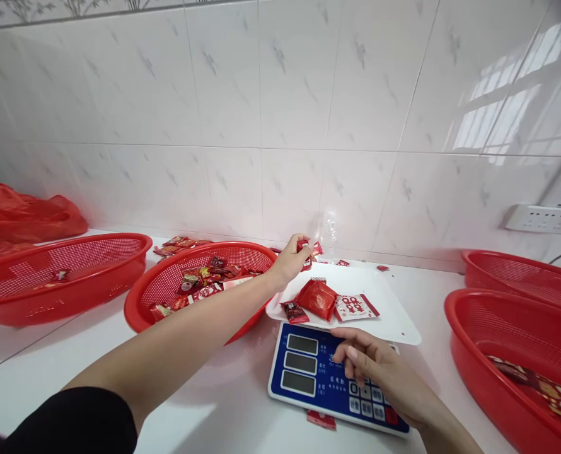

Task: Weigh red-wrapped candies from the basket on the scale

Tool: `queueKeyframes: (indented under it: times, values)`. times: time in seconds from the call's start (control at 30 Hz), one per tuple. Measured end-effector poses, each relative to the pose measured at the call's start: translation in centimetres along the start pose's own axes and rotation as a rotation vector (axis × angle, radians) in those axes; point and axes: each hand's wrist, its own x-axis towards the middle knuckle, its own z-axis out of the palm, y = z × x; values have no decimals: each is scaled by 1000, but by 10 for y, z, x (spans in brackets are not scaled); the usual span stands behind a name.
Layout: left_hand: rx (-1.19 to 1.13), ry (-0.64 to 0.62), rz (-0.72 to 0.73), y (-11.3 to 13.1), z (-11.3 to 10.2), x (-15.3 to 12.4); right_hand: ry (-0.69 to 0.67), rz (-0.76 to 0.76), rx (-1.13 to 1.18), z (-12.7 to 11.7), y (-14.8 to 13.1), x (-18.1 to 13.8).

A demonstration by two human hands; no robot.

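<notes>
My left hand (290,258) reaches far over the counter and is closed on a small red wrapped candy (312,249) near the wall. A blue electronic scale (309,372) carries a white tray (394,318) holding a red packet (317,297), a dark candy (294,311) and a red-and-white packet (355,307). My right hand (379,369) rests on the scale's keypad, fingers loosely curled, holding nothing I can see.
A red basket (143,302) of mixed candies sits left of the scale, another red basket (6,296) further left. Two red baskets (474,328) stand at the right. Loose candies (322,419) lie on the counter. A socket (538,219) hangs on the tiled wall.
</notes>
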Motion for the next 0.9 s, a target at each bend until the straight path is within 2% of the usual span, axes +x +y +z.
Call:
queueKeyframes:
  times: [0.33,0.53,0.77,0.9]
  values:
    - [-191,-105,-225,-3,-1,-15,-6,1,-33,1,-2,1]
    - [-101,-164,-252,-4,2,-19,-2,7,-33,2,-4,1]
    - [20,-149,-202,-4,4,-22,-10,-1,-19,1,-2,1]
    - [260,-177,-158,-7,0,-26,-27,-13,-23,1,0,2]
